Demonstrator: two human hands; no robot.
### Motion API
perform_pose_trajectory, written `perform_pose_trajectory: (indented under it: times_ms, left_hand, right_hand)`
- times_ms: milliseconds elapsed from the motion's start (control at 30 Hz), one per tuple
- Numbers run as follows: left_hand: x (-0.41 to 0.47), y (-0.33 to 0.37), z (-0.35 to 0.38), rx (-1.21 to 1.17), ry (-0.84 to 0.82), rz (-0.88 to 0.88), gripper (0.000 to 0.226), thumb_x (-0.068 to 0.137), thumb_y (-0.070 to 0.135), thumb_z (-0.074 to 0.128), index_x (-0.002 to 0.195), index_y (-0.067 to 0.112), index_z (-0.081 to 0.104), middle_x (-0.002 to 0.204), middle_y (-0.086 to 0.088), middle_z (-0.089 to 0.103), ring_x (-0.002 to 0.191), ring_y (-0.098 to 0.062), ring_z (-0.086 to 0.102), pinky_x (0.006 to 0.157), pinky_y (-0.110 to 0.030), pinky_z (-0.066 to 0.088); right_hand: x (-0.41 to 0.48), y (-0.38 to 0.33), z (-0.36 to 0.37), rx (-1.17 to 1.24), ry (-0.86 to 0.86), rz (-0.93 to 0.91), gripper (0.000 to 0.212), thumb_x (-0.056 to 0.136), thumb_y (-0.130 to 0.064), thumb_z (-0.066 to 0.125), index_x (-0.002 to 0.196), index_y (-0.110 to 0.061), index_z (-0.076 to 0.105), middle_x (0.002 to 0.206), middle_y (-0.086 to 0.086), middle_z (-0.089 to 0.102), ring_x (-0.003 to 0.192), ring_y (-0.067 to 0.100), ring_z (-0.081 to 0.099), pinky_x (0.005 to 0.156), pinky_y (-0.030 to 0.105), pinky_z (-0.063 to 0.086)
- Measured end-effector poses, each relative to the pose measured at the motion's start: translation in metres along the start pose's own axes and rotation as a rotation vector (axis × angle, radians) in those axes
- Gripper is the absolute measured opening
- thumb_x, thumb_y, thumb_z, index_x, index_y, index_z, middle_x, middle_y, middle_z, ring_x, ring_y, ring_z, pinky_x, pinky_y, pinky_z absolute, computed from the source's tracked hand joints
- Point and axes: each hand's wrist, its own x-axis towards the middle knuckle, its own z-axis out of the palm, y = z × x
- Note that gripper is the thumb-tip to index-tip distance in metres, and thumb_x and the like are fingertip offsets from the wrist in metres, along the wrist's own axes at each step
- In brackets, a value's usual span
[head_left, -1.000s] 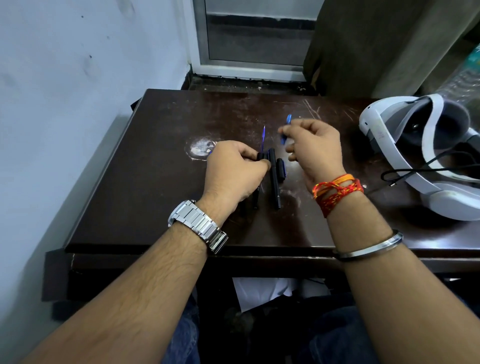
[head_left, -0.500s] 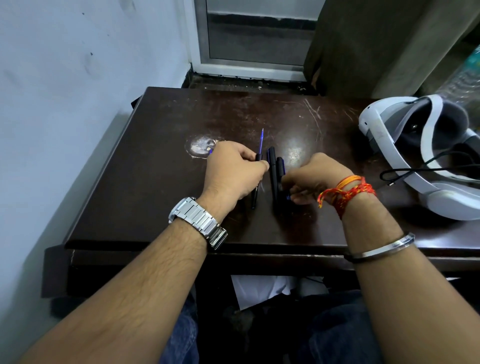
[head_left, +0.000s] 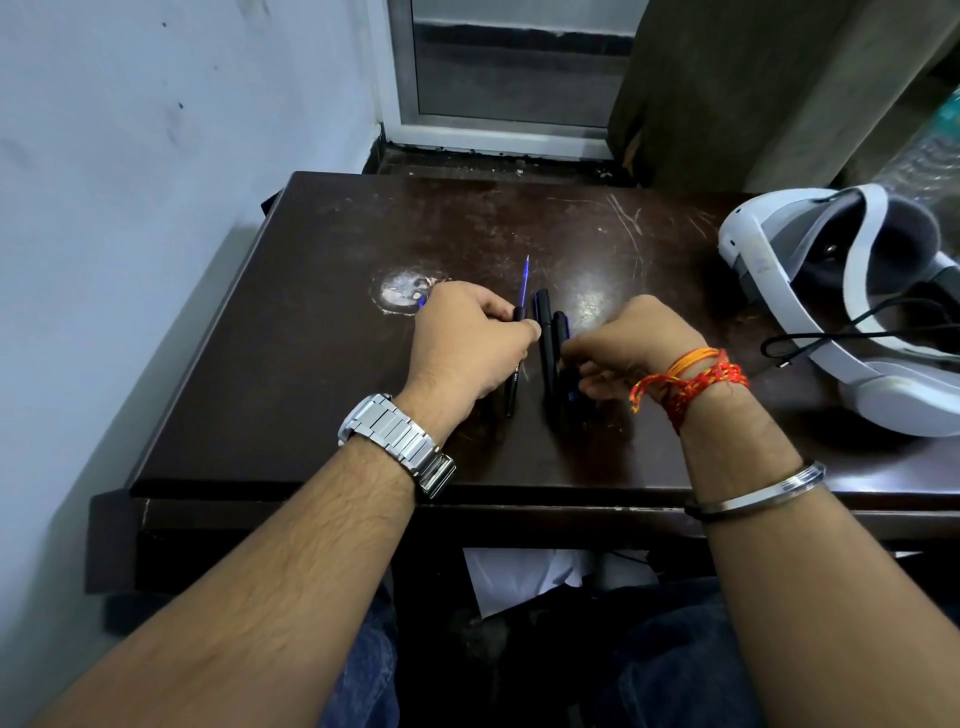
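Observation:
On the dark wooden table (head_left: 291, 364) lie several black pen parts. My left hand (head_left: 467, 348) pinches a black pen barrel (head_left: 513, 387) whose blue refill (head_left: 524, 280) sticks out at the far end. A blue tip shows just beyond this hand's far side. Beside it lie two black pens (head_left: 545, 338) side by side. My right hand (head_left: 623, 348) rests low on the table with fingers curled round a small black and blue pen piece (head_left: 570, 387) next to those pens.
A white VR headset (head_left: 810, 291) with a black cable (head_left: 810, 348) takes up the table's right side. A worn pale spot (head_left: 400, 291) marks the tabletop. A wall stands close on the left, a window frame behind the table.
My right hand came down from above the table, where it held a blue-tipped piece up, to the tabletop beside the black pens. My left hand stayed on the barrel.

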Motion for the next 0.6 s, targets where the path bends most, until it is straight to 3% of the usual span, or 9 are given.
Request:
perform_pose_trajectory:
  times_ms: [67, 133, 233, 300, 467, 600]
  left_hand:
    - [0.0, -0.001, 0.0, 0.023, 0.003, 0.004, 0.031, 0.071, 0.016, 0.083, 0.058, 0.042, 0.072, 0.053, 0.009, 0.07, 0.056, -0.018, 0.075, 0.061, -0.043, 0.065]
    - [0.002, -0.002, 0.001, 0.049, 0.014, 0.006, 0.021, 0.07, 0.016, 0.084, 0.057, 0.027, 0.073, 0.053, 0.007, 0.071, 0.055, -0.016, 0.074, 0.061, -0.041, 0.065]
    - [0.003, -0.003, 0.003, 0.092, 0.034, 0.011, 0.011, 0.069, 0.021, 0.084, 0.064, 0.019, 0.074, 0.058, 0.004, 0.072, 0.057, -0.013, 0.071, 0.06, -0.03, 0.06]
    - [0.003, -0.004, 0.004, 0.108, 0.036, 0.025, 0.01, 0.069, 0.022, 0.083, 0.066, 0.019, 0.075, 0.06, 0.005, 0.071, 0.057, -0.009, 0.065, 0.056, -0.025, 0.053]
    - [0.002, -0.004, 0.004, 0.109, 0.008, 0.044, 0.004, 0.069, 0.018, 0.075, 0.065, 0.016, 0.075, 0.066, -0.006, 0.075, 0.068, -0.023, 0.073, 0.063, -0.043, 0.061]
    - [0.002, -0.004, 0.002, 0.111, 0.019, 0.066, 0.004, 0.066, 0.021, 0.073, 0.063, 0.019, 0.074, 0.063, -0.001, 0.074, 0.063, -0.017, 0.072, 0.057, -0.032, 0.057]
  right_hand:
    - [-0.003, -0.004, -0.001, 0.057, 0.078, -0.047, 0.02, 0.07, -0.015, 0.081, 0.074, -0.001, 0.068, 0.048, 0.007, 0.066, 0.041, 0.02, 0.065, 0.049, 0.029, 0.054]
    - [-0.008, -0.01, 0.001, 0.181, 0.12, -0.103, 0.017, 0.074, -0.018, 0.074, 0.067, -0.005, 0.065, 0.045, 0.004, 0.06, 0.035, 0.016, 0.057, 0.042, 0.022, 0.047]
    - [-0.023, -0.02, 0.011, 0.407, -0.004, -0.137, 0.02, 0.08, -0.022, 0.069, 0.063, -0.014, 0.062, 0.048, -0.001, 0.053, 0.033, 0.01, 0.047, 0.037, 0.016, 0.039]
    - [-0.03, -0.023, 0.017, 0.428, -0.051, -0.166, 0.019, 0.081, -0.024, 0.071, 0.067, -0.014, 0.064, 0.051, -0.002, 0.055, 0.036, 0.007, 0.046, 0.038, 0.016, 0.038]
    - [-0.031, -0.023, 0.028, 0.445, -0.022, -0.236, 0.019, 0.079, -0.015, 0.074, 0.061, -0.013, 0.067, 0.044, -0.005, 0.052, 0.037, 0.007, 0.041, 0.037, 0.017, 0.034]
    - [-0.025, -0.022, 0.031, 0.477, 0.008, -0.282, 0.017, 0.079, -0.014, 0.075, 0.062, -0.013, 0.069, 0.045, -0.006, 0.053, 0.035, 0.005, 0.04, 0.036, 0.017, 0.033]
